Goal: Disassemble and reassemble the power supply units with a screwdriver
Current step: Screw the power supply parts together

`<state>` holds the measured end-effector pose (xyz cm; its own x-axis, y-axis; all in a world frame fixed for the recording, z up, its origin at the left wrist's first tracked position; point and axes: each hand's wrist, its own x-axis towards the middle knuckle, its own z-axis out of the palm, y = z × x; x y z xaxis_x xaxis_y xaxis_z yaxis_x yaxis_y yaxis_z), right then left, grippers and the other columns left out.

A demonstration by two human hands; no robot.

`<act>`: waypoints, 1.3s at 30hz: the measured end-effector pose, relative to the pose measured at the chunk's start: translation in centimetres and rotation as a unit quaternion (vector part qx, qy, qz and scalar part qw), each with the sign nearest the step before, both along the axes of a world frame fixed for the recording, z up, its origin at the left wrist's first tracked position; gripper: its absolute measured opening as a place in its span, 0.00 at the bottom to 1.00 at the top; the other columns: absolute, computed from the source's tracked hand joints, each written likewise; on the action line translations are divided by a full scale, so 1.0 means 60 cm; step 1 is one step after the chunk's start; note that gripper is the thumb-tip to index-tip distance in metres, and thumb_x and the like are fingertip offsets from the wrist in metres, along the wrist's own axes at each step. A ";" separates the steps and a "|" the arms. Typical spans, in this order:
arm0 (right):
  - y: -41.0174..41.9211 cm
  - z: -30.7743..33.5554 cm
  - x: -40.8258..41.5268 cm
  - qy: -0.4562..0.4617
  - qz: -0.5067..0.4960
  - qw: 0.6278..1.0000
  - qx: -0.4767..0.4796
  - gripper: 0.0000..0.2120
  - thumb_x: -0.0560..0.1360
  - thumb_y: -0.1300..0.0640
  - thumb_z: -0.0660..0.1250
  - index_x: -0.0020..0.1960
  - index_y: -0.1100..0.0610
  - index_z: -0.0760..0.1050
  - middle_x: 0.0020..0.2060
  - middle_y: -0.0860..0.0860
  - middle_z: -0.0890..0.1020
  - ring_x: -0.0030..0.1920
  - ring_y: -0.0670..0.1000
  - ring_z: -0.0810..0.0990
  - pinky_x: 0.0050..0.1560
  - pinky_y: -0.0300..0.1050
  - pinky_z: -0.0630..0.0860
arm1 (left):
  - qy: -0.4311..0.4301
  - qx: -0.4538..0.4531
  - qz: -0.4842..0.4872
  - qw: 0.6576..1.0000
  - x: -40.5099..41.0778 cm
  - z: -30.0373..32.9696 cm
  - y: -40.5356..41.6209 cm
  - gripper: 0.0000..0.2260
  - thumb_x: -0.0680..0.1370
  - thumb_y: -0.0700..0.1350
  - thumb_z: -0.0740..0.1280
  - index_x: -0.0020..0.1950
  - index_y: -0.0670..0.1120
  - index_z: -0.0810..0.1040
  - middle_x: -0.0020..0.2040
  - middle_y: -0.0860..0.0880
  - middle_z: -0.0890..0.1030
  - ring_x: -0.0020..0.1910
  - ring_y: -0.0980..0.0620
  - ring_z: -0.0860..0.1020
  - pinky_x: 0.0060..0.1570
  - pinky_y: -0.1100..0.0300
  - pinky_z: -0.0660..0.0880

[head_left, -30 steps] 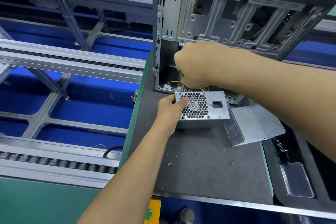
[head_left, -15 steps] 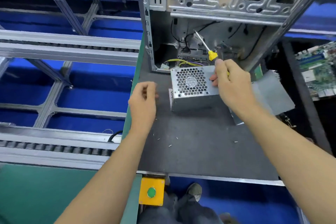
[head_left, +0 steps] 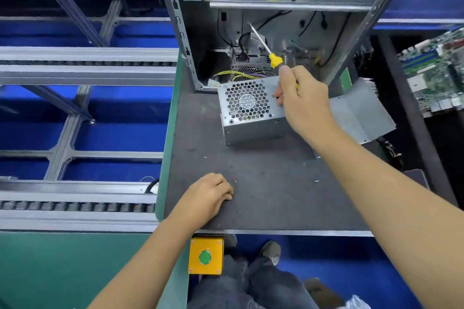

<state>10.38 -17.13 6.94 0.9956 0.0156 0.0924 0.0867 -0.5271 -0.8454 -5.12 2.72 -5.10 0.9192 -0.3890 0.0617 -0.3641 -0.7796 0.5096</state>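
Note:
A silver power supply unit (head_left: 247, 113) with a honeycomb fan grille stands on the dark grey mat (head_left: 263, 195), in front of an open metal computer case (head_left: 276, 7). My right hand (head_left: 303, 103) grips a yellow-handled screwdriver (head_left: 266, 45) whose shaft points up and to the left; its fingers touch the unit's right side. My left hand (head_left: 208, 195) rests with curled fingers on the mat near the front edge and holds nothing that I can see. Three small screws lie loose on the mat: one (head_left: 235, 181) by my left hand, another (head_left: 316, 181) to the right, a third (head_left: 205, 157) further back.
A bent metal cover plate (head_left: 361, 113) lies right of the unit. A circuit board (head_left: 431, 70) sits at the far right. A roller conveyor frame (head_left: 80, 203) runs along the left. A yellow box with a green button (head_left: 206, 256) hangs below the mat's front edge.
My left hand has let go of the unit and moved back to the front of the mat. My right hand has come out of the case holding the screwdriver, beside the unit.

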 end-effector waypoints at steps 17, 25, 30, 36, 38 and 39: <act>-0.019 -0.002 -0.012 -0.024 0.062 0.998 0.000 0.07 0.81 0.51 0.63 0.49 0.49 0.78 0.36 0.45 0.81 0.40 0.44 0.79 0.42 0.38 0.74 | 0.069 -0.716 0.337 0.608 0.189 0.204 -0.091 0.05 0.81 0.32 0.65 0.51 0.39 0.79 0.39 0.47 0.85 0.44 0.49 0.85 0.48 0.62 0.80; -0.047 0.012 -0.040 -0.031 0.079 0.991 0.101 0.12 0.77 0.58 0.69 0.50 0.40 0.81 0.44 0.40 0.85 0.44 0.42 0.81 0.45 0.35 0.75 | 0.038 -0.727 0.380 0.571 0.221 0.184 -0.099 0.05 0.82 0.34 0.64 0.53 0.41 0.78 0.38 0.51 0.86 0.44 0.53 0.85 0.47 0.65 0.79; -0.051 -0.007 -0.061 -0.020 0.074 0.996 0.046 0.08 0.76 0.58 0.71 0.51 0.47 0.84 0.44 0.35 0.84 0.46 0.37 0.80 0.45 0.27 0.72 | 0.045 -0.738 0.378 0.557 0.221 0.188 -0.097 0.04 0.82 0.35 0.64 0.53 0.40 0.78 0.38 0.50 0.85 0.45 0.52 0.85 0.47 0.63 0.80; -0.044 -0.015 -0.067 0.000 0.043 0.995 0.094 0.08 0.77 0.57 0.69 0.51 0.46 0.83 0.38 0.32 0.82 0.40 0.37 0.79 0.40 0.27 0.70 | 0.038 -0.741 0.381 0.551 0.218 0.192 -0.101 0.05 0.82 0.35 0.63 0.53 0.40 0.78 0.38 0.49 0.84 0.46 0.50 0.85 0.48 0.62 0.80; -0.043 -0.016 -0.067 0.011 0.038 0.994 0.104 0.07 0.78 0.56 0.69 0.53 0.49 0.84 0.37 0.33 0.82 0.39 0.38 0.78 0.39 0.28 0.70 | 0.039 -0.738 0.384 0.553 0.218 0.192 -0.102 0.05 0.83 0.35 0.63 0.52 0.40 0.78 0.39 0.49 0.84 0.47 0.50 0.85 0.48 0.62 0.80; -0.042 -0.016 -0.067 0.014 0.037 0.994 0.106 0.07 0.78 0.56 0.69 0.53 0.50 0.84 0.36 0.34 0.82 0.39 0.39 0.78 0.39 0.29 0.70 | 0.040 -0.737 0.385 0.554 0.218 0.192 -0.102 0.05 0.83 0.35 0.62 0.52 0.40 0.78 0.39 0.49 0.84 0.47 0.50 0.86 0.48 0.63 0.80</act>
